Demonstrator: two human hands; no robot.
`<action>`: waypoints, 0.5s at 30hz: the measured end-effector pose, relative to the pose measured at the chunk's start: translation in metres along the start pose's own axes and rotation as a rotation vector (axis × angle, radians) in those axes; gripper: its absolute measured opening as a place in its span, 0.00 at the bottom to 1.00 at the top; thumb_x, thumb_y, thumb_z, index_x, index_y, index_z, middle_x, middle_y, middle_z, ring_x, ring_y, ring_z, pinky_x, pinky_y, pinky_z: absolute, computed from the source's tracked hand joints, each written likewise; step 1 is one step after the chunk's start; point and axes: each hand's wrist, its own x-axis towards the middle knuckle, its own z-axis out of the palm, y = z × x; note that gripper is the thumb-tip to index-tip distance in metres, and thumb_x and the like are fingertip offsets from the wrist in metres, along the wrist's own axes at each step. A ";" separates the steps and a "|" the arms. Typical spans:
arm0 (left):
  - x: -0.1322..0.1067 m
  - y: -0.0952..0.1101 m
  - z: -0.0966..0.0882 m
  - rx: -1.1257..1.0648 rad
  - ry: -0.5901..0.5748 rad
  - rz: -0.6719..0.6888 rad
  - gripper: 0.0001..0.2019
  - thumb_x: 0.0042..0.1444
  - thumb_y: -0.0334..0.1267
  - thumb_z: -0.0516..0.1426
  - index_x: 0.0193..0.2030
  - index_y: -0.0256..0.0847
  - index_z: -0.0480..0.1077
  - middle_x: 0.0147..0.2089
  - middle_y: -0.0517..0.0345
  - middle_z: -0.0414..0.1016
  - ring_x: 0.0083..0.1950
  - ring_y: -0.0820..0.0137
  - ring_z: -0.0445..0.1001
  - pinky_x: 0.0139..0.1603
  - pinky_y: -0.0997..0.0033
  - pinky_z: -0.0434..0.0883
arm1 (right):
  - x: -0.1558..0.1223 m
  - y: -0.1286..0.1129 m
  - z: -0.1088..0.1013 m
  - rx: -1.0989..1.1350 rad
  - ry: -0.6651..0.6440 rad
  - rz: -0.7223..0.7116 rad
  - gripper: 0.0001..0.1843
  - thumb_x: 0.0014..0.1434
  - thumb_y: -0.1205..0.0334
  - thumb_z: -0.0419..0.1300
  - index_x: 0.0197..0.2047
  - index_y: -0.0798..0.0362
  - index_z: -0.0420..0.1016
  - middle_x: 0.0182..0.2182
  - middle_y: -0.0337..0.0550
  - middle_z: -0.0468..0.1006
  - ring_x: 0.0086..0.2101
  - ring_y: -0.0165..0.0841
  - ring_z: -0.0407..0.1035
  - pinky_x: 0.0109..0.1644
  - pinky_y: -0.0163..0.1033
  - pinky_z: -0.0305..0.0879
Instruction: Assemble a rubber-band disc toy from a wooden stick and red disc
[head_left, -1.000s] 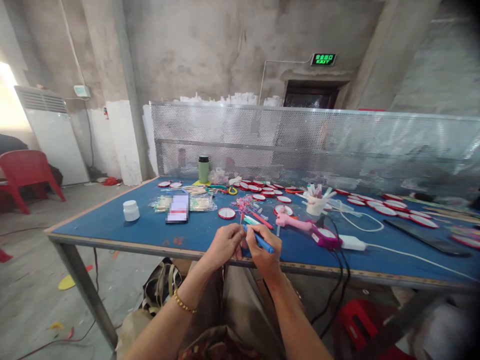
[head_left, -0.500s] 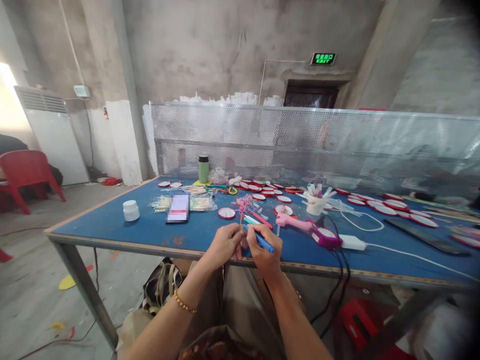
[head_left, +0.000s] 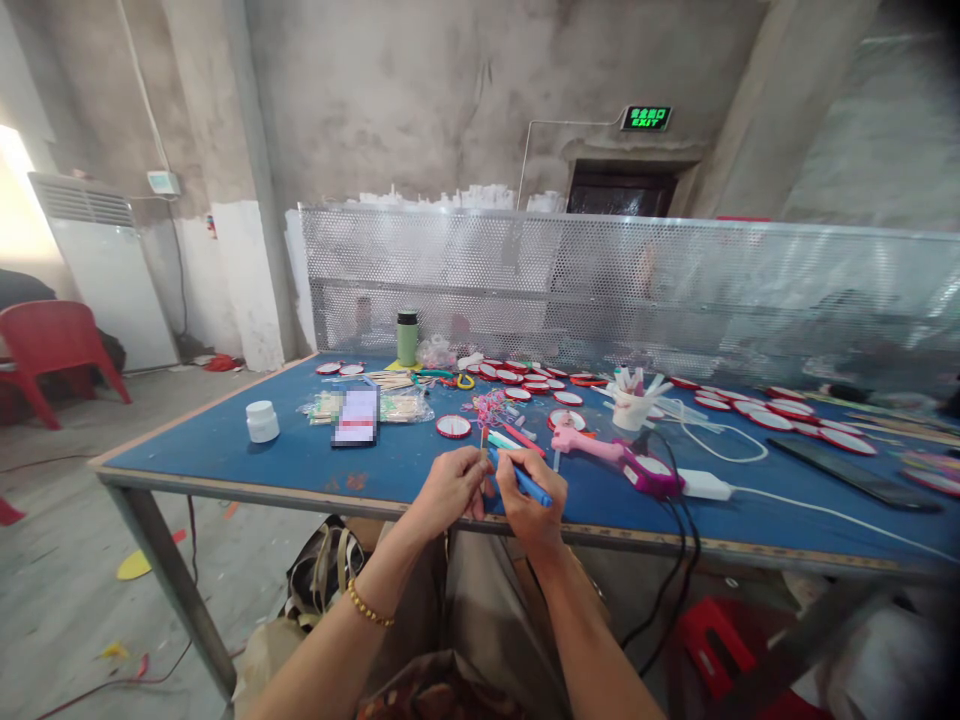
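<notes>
At the table's front edge, my right hand [head_left: 534, 500] is closed round a blue marker pen [head_left: 531, 487], held as for writing, its tip pointing left. Just beside it, my left hand [head_left: 454, 487] pinches a thin upright stick [head_left: 484, 446] with an orange-red upper part; its lower end is hidden by the fingers. The pen's tip is close to the stick, but I cannot tell whether they touch. Beyond the hands lie a red marker [head_left: 523, 440], a teal-and-white marker [head_left: 504, 440] and a tangle of pink and blue strands [head_left: 489, 408].
A red-rimmed disc [head_left: 454, 427], a phone [head_left: 356, 418] and a white jar [head_left: 262, 422] stand left. To the right are a pink-and-purple glue gun [head_left: 652, 472] with cables, a cup of white sticks [head_left: 631, 408] and several red-rimmed discs [head_left: 780, 418]. A perforated metal screen [head_left: 480, 280] stands behind.
My right hand has shifted very slightly, and the blue marker's rear end has moved a little right and down. My left hand and the stick stay in place.
</notes>
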 end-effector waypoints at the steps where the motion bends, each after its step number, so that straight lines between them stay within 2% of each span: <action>1: 0.000 0.000 0.000 -0.001 0.000 -0.003 0.17 0.60 0.52 0.51 0.30 0.40 0.64 0.16 0.66 0.66 0.14 0.74 0.64 0.16 0.76 0.59 | 0.000 -0.001 0.000 -0.001 -0.001 0.000 0.09 0.63 0.62 0.57 0.30 0.52 0.72 0.21 0.36 0.75 0.20 0.27 0.67 0.28 0.33 0.64; 15: 0.000 0.000 -0.001 0.025 0.003 0.013 0.18 0.61 0.52 0.50 0.27 0.41 0.62 0.13 0.66 0.64 0.14 0.75 0.63 0.17 0.77 0.59 | 0.002 -0.002 -0.001 0.013 -0.067 -0.023 0.08 0.63 0.64 0.56 0.31 0.52 0.71 0.22 0.36 0.75 0.22 0.27 0.68 0.29 0.33 0.65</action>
